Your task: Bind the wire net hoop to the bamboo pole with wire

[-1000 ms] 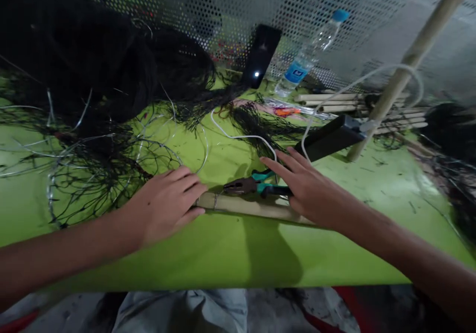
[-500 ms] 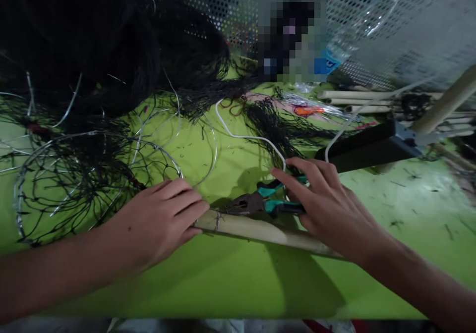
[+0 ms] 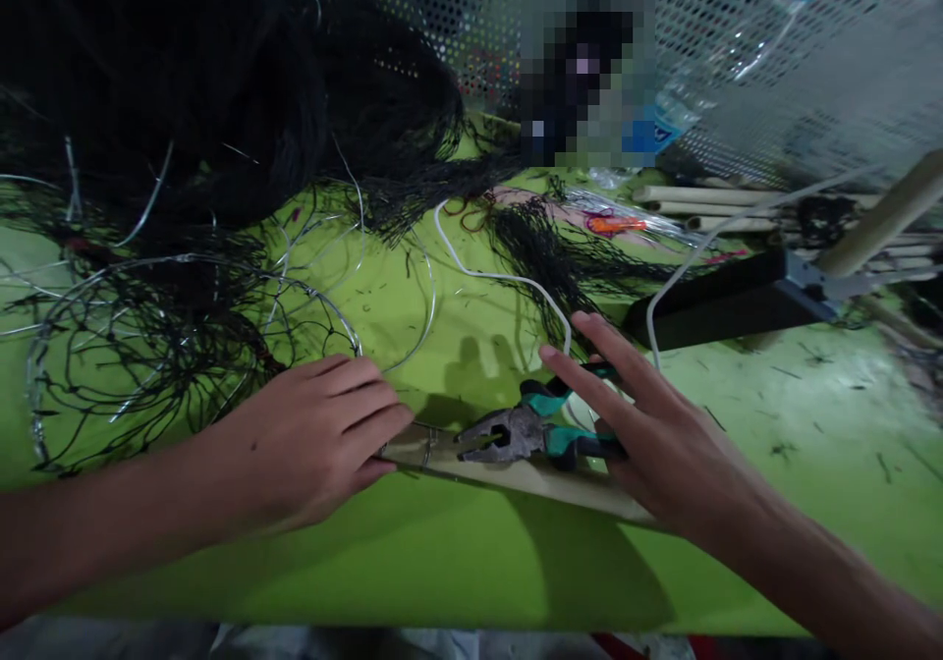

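Note:
My left hand [image 3: 331,439] is closed around the left end of a pale bamboo stick [image 3: 516,473], where thin wire is wound around it. Beside that hand, a wire hoop [image 3: 184,259] carries black netting [image 3: 169,375]. My right hand [image 3: 634,414] holds pliers [image 3: 508,434] with green and black handles, its index and middle fingers stretched out. The pliers' jaws are apart and lie over the stick, just right of the wire binding. Whether they touch the stick I cannot tell.
A big bundle of black net [image 3: 162,81] fills the back left. A white cable [image 3: 501,275] curves behind the pliers. At the right are a black block-like object [image 3: 729,297], bamboo sticks [image 3: 707,195] and a plastic bottle [image 3: 766,31]. Green table [image 3: 368,572] underneath.
The pliers' jaws have opened and moved slightly right and toward the near side, now over the stick. My right hand's fingers have spread further. My left hand stays on the stick.

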Action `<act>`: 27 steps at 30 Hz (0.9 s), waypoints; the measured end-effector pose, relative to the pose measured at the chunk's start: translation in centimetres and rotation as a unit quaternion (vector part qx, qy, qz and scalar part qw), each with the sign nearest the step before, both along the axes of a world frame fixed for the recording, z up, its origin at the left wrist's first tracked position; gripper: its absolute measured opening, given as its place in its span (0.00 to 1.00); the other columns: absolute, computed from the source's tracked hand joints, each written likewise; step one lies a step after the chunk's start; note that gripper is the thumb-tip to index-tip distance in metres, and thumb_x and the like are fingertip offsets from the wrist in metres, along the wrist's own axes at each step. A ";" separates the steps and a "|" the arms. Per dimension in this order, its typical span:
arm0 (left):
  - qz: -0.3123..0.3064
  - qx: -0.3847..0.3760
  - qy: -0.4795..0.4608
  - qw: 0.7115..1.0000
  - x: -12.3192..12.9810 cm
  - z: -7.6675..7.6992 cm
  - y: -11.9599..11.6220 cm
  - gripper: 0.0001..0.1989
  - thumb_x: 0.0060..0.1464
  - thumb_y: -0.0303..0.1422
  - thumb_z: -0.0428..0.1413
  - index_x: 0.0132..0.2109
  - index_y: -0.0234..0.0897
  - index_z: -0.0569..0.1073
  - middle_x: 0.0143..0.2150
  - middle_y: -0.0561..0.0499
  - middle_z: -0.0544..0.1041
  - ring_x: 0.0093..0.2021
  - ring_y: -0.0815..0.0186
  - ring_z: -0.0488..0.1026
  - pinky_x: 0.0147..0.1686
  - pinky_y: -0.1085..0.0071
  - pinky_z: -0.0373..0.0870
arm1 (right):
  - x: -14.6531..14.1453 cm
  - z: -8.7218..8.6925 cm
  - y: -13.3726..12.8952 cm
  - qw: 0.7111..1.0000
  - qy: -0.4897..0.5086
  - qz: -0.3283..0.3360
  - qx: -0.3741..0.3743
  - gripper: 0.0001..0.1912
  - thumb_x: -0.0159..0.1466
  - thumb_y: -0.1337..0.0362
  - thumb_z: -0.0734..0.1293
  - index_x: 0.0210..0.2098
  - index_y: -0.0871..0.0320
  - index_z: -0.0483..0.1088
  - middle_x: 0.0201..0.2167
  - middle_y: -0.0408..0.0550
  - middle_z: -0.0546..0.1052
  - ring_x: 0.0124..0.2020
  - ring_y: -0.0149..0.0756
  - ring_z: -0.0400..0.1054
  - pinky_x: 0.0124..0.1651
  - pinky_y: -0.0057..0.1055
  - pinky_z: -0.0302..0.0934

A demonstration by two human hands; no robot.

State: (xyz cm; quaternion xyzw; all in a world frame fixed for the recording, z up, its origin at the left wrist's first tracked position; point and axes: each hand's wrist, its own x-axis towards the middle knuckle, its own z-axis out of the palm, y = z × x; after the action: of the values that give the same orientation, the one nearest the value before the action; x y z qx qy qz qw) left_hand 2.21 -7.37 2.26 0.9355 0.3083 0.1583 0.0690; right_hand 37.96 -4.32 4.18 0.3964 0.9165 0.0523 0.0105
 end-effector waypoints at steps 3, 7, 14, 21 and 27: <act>-0.023 -0.004 -0.004 1.000 -0.3 0.0 0.0 0.10 0.68 0.34 0.54 0.48 0.34 0.77 0.43 0.44 0.81 0.42 0.55 0.74 0.39 0.59 0.70 | 0.3 -0.3 -0.7 1.000 0.004 -0.030 0.007 0.58 0.53 0.81 0.58 0.78 0.39 0.40 0.73 0.62 0.48 0.68 0.69 0.62 0.41 0.46 0.80; -0.034 -0.016 -0.012 0.999 -0.4 -0.1 0.0 0.10 0.70 0.33 0.52 0.49 0.35 0.76 0.43 0.46 0.81 0.43 0.56 0.73 0.40 0.59 0.68 | 0.1 -0.3 -0.8 0.999 -0.014 -0.025 -0.035 0.58 0.54 0.82 0.58 0.78 0.42 0.38 0.71 0.63 0.50 0.68 0.65 0.63 0.49 0.46 0.79; -0.034 -0.021 -0.006 0.999 -0.2 0.0 0.0 0.10 0.69 0.32 0.53 0.48 0.34 0.77 0.42 0.47 0.80 0.41 0.56 0.71 0.39 0.58 0.67 | -0.5 -0.4 1.3 0.997 -0.015 0.069 -0.012 0.60 0.53 0.84 0.55 0.79 0.44 0.31 0.75 0.61 0.47 0.78 0.63 0.44 0.57 0.52 0.76; -0.040 -0.026 -0.002 0.999 -0.6 -0.4 0.0 0.10 0.67 0.35 0.57 0.51 0.35 0.76 0.45 0.46 0.81 0.43 0.56 0.72 0.41 0.59 0.66 | -1.1 -0.8 2.4 0.996 -0.008 0.087 -0.011 0.60 0.53 0.85 0.55 0.79 0.43 0.32 0.77 0.58 0.44 0.79 0.61 0.41 0.60 0.54 0.73; -0.033 -0.031 -0.023 0.999 -0.3 -0.4 0.2 0.11 0.64 0.35 0.60 0.49 0.34 0.76 0.42 0.47 0.80 0.42 0.56 0.71 0.40 0.58 0.66 | -2.5 -1.0 3.0 0.990 0.017 0.141 0.010 0.52 0.57 0.87 0.55 0.77 0.51 0.45 0.74 0.65 0.51 0.78 0.61 0.43 0.57 0.51 0.75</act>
State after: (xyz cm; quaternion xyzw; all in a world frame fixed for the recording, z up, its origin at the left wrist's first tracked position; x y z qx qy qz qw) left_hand 1.86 -7.19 1.83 0.9388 0.2801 0.1676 0.1098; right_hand 35.48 -1.37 3.21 0.2644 0.9627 0.0556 -0.0168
